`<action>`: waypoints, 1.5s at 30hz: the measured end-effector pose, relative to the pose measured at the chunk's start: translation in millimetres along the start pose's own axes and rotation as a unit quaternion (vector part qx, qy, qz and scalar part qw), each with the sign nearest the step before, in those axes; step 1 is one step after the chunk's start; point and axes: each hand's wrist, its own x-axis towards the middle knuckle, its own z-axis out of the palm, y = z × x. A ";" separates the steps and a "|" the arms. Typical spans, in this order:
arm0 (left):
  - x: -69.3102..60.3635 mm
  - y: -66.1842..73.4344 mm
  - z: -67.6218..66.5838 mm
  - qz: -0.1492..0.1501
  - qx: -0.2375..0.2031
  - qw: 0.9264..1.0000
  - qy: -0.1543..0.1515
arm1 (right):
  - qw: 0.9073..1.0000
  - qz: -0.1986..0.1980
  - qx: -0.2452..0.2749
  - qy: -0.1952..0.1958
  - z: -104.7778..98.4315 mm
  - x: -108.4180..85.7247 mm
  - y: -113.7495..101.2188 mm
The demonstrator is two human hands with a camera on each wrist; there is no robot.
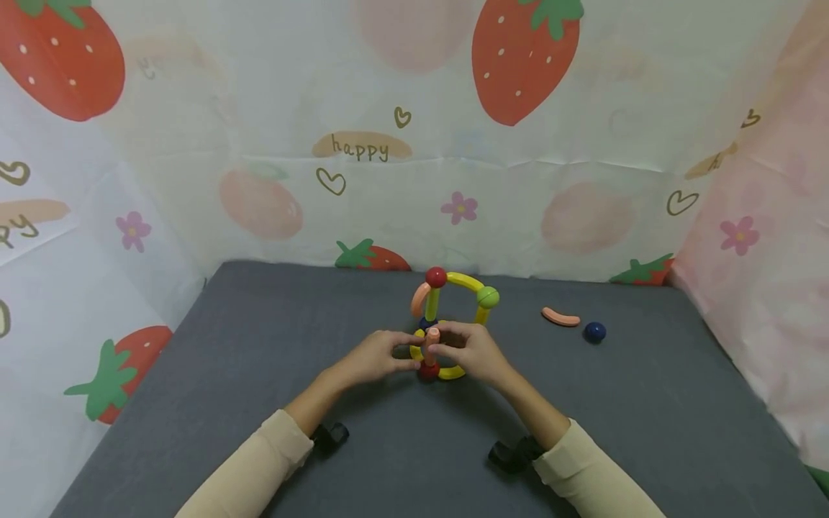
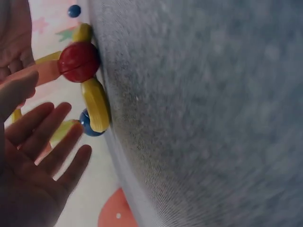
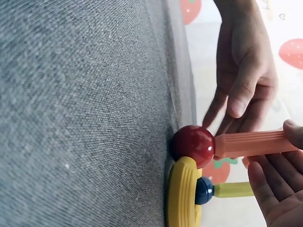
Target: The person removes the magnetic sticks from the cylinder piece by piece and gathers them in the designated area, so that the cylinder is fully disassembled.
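An orange magnetic rod (image 1: 432, 347) stands upright on a red ball (image 1: 428, 370) at the near corner of a ball-and-rod frame. My right hand (image 1: 476, 354) pinches the rod near its top between thumb and fingers; in the right wrist view the thumb (image 3: 294, 134) lies on it. Left of the rod, my left hand (image 1: 378, 354) is held with loosely spread fingers, close to the rod and red ball. Yellow curved rods (image 3: 182, 194) run from the red ball along the table. A blue ball (image 3: 204, 190) with a light green rod (image 3: 232, 189) stands behind.
At the frame's top are another red ball (image 1: 437, 277), a curved yellow rod (image 1: 463, 280) and a green ball (image 1: 488, 297). To the right on the grey table (image 1: 648, 403) lie a curved orange rod (image 1: 560, 317) and a dark blue ball (image 1: 594, 332). A strawberry-print cloth (image 1: 414, 201) hangs behind.
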 end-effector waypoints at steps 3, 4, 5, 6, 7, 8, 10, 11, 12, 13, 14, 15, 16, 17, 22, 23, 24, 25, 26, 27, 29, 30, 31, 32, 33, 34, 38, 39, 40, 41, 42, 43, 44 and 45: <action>4.3 -0.5 1.0 0.022 0.047 0.999 -0.013 | 1.000 0.005 -0.007 0.002 0.5 0.5 0.4; 5.9 -0.3 1.3 0.025 0.056 0.998 -0.018 | 1.000 0.006 -0.010 0.003 0.6 0.7 0.8; 7.3 -0.3 1.5 0.026 0.065 0.997 -0.022 | 1.000 0.009 -0.010 0.004 0.8 0.8 1.1; 8.7 -0.2 1.7 0.024 0.072 0.997 -0.025 | 1.000 0.011 -0.010 0.004 0.9 0.9 1.2; 10.1 -0.2 1.9 0.023 0.078 0.996 -0.030 | 1.000 0.015 -0.010 0.003 1.0 0.9 1.5; 11.6 -0.2 2.2 0.023 0.083 0.996 -0.033 | 1.000 0.018 -0.011 0.003 1.2 1.0 1.8; 14.4 -0.4 2.8 0.027 0.099 0.994 -0.040 | 1.000 0.024 -0.014 0.002 1.5 0.8 2.2; 15.5 -0.4 3.1 0.028 0.103 0.993 -0.043 | 1.000 0.027 -0.015 0.003 1.7 0.8 2.1; 16.6 -0.3 3.4 0.032 0.106 0.993 -0.044 | 0.999 0.029 -0.016 0.003 1.9 0.6 1.6; 17.5 -0.1 3.5 0.035 0.111 0.992 -0.045 | 0.999 0.031 -0.018 0.003 2.2 0.7 1.1; 18.1 0.4 3.6 0.039 0.114 0.992 -0.045 | 0.999 0.032 -0.020 0.003 2.5 0.7 0.6; 18.6 0.7 3.7 0.042 0.116 0.991 -0.045 | 0.999 0.033 -0.020 0.004 2.8 0.9 0.4; 18.8 1.1 3.9 0.043 0.116 0.991 -0.045 | 0.999 0.033 -0.021 0.004 3.1 1.0 0.4; 19.0 1.4 4.1 0.044 0.116 0.991 -0.046 | 0.999 0.034 -0.021 0.005 3.4 1.2 0.2; 19.0 1.9 4.9 0.038 0.117 0.991 -0.055 | 0.999 0.032 -0.018 0.003 4.2 0.7 1.0; 19.0 1.9 5.2 0.036 0.117 0.991 -0.057 | 0.999 0.031 -0.015 0.004 4.1 0.3 1.1; 19.2 2.1 5.3 0.035 0.117 0.991 -0.057 | 0.999 0.031 -0.012 0.004 3.9 -0.1 1.3; 19.5 2.5 5.3 0.035 0.117 0.991 -0.058 | 0.999 0.030 -0.009 0.005 3.6 -0.3 1.4; 19.8 2.8 5.3 0.034 0.116 0.991 -0.058 | 1.000 0.029 -0.006 0.006 3.3 -0.5 1.6; 20.2 3.4 5.2 0.033 0.116 0.991 -0.059 | 1.000 0.027 -0.004 0.007 3.1 -0.4 1.9; 20.7 4.1 4.9 0.031 0.117 0.991 -0.059 | 1.000 0.022 0.000 0.008 2.5 -0.5 1.7; 20.8 4.4 4.8 0.030 0.119 0.991 -0.059 | 1.000 0.021 0.001 0.008 2.4 -0.4 1.6; 20.7 4.3 4.9 0.028 0.120 0.991 -0.060 | 1.000 0.018 0.000 0.007 2.5 -0.4 1.9; 20.6 4.2 5.2 0.028 0.120 0.991 -0.060 | 1.000 0.017 -0.001 0.006 2.5 -0.5 2.0; 20.5 4.2 5.3 0.027 0.120 0.991 -0.061 | 1.000 0.015 -0.002 0.005 2.5 -0.6 2.0; 20.4 4.1 5.7 0.027 0.118 0.991 -0.061 | 1.000 0.013 -0.003 0.004 2.5 -0.7 2.2; 20.0 4.3 6.8 0.032 0.113 0.991 -0.067 | 1.000 0.013 -0.022 0.013 1.8 -2.3 0.1; 19.9 4.5 7.1 0.033 0.112 0.991 -0.068 | 0.999 0.016 -0.027 0.018 1.7 -2.7 -1.6; 19.8 4.7 7.3 0.034 0.113 0.991 -0.068 | 0.999 0.017 -0.031 0.024 1.6 -3.0 -3.7; 19.7 5.0 7.4 0.033 0.115 0.991 -0.067 | 0.999 0.017 -0.037 0.030 1.4 -3.3 -6.0; 19.7 5.4 7.6 0.032 0.118 0.990 -0.066 | 0.998 0.015 -0.043 0.034 1.4 -3.5 -8.2; 19.6 6.2 7.7 0.029 0.120 0.990 -0.063 | 0.998 0.013 -0.046 0.037 1.3 -3.5 -10.5; 19.4 6.9 7.7 0.027 0.123 0.990 -0.061 | 0.998 0.014 -0.046 0.038 1.3 -3.5 -12.4; 19.2 8.2 8.0 0.024 0.128 0.990 -0.060 | 0.998 0.016 -0.047 0.039 1.2 -3.8 -13.4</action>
